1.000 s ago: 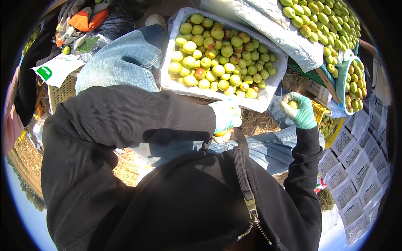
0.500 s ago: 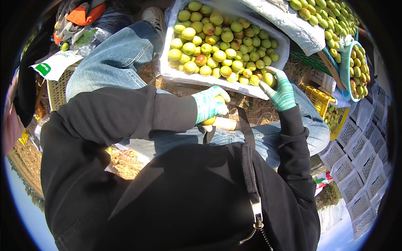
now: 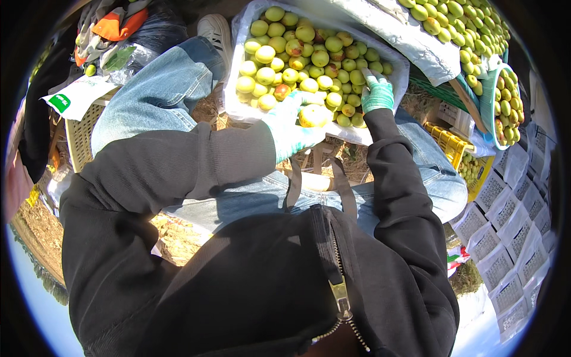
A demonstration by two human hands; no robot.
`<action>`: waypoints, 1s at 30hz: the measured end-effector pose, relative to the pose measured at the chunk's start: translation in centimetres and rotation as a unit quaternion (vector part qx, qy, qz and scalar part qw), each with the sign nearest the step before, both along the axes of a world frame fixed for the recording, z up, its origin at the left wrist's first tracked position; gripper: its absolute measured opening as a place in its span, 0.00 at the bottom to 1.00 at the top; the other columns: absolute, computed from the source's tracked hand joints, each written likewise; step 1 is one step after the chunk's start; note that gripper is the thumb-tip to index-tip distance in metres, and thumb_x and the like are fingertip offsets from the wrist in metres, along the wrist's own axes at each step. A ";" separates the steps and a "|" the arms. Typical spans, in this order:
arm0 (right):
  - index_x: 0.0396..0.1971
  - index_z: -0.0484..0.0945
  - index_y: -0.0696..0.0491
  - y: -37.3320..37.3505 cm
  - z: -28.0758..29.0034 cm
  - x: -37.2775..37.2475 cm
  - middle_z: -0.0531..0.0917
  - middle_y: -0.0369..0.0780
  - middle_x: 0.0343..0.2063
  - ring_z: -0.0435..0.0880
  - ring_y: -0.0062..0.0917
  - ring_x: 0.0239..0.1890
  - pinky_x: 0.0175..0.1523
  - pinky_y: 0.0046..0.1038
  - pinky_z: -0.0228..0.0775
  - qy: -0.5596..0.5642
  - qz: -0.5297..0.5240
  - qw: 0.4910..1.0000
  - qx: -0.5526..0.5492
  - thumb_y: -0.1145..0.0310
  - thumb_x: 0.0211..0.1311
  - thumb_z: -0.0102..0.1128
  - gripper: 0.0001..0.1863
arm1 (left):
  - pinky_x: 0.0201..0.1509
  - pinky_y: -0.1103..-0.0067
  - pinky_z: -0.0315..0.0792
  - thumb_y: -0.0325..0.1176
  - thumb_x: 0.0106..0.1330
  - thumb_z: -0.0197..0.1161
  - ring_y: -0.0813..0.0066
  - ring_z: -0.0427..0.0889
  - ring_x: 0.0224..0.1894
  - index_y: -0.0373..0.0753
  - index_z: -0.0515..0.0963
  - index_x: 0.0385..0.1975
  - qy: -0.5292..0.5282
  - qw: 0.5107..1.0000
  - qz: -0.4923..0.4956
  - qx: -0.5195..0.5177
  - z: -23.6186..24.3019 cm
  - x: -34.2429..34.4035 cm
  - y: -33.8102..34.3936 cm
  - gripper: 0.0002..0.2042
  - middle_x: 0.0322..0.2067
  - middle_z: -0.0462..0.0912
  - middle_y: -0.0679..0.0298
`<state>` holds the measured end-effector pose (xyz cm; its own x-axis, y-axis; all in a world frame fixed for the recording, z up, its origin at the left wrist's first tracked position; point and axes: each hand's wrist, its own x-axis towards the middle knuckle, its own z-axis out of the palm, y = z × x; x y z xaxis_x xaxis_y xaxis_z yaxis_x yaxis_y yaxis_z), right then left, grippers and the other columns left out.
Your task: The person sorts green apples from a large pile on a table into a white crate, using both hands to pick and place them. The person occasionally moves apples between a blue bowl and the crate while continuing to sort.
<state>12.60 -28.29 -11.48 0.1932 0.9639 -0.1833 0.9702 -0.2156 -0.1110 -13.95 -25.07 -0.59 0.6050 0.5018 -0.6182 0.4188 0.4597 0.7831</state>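
Note:
My left hand [image 3: 286, 129], in a green and white glove, is closed around a yellowish-green jujube [image 3: 313, 116] with an orange-brown blush, above the near edge of the crate. My right hand [image 3: 378, 95], gloved alike, reaches over the right part of the crate; its fingers are stretched out and touch the jujubes there. Whether a fruit sits under those fingertips is hidden. The white-lined crate [image 3: 233, 98] lies before me, filled with round green jujubes [image 3: 320, 58], some marked red or brown.
At the upper right, more jujubes [image 3: 455, 24] lie on a pale cloth [image 3: 410, 41]. A light blue basket [image 3: 498, 113] and a yellow crate [image 3: 446, 143] stand at the right, near lined crates [image 3: 502, 250]. At the left, a white bag [image 3: 77, 98] rests on a beige crate [image 3: 83, 134].
My left hand has moved up and forward, from near my lap to the crate's near edge. My right hand has left the near right corner and moved farther in over the fruit.

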 end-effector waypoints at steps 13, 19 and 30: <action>0.48 0.74 0.55 -0.1 1.9 -0.8 0.79 0.42 0.41 0.80 0.25 0.39 0.45 0.25 0.74 0.347 -0.118 0.924 0.108 0.67 0.49 0.71 0.25 | 0.33 0.83 0.78 0.43 0.66 0.58 0.77 0.81 0.36 0.35 0.73 0.49 -0.023 0.985 0.007 -0.173 -3.1 1.8 0.5 0.19 0.42 0.79 0.60; 0.43 0.78 0.56 3.9 -5.2 6.0 0.80 0.40 0.38 0.78 0.23 0.38 0.42 0.24 0.75 0.258 -0.113 0.951 0.127 0.72 0.48 0.71 0.20 | 0.40 0.73 0.82 0.46 0.70 0.51 0.66 0.82 0.42 0.34 0.68 0.51 -0.079 0.862 0.309 -0.394 -2.4 3.6 1.9 0.21 0.44 0.79 0.54; 0.53 0.71 0.55 -3.8 9.0 -7.3 0.76 0.45 0.44 0.76 0.36 0.48 0.52 0.33 0.70 0.405 0.151 0.900 0.063 0.67 0.49 0.69 0.29 | 0.48 0.76 0.79 0.46 0.70 0.51 0.68 0.79 0.48 0.35 0.67 0.54 -0.110 0.837 0.307 -0.439 -1.6 4.0 1.4 0.22 0.48 0.76 0.58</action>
<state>5.30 -32.12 -2.49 -0.2281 0.9731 -0.0320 0.5730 0.1076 -0.8124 -9.92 -23.71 -2.21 0.5469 0.1712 -0.8195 -0.2176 0.9743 0.0583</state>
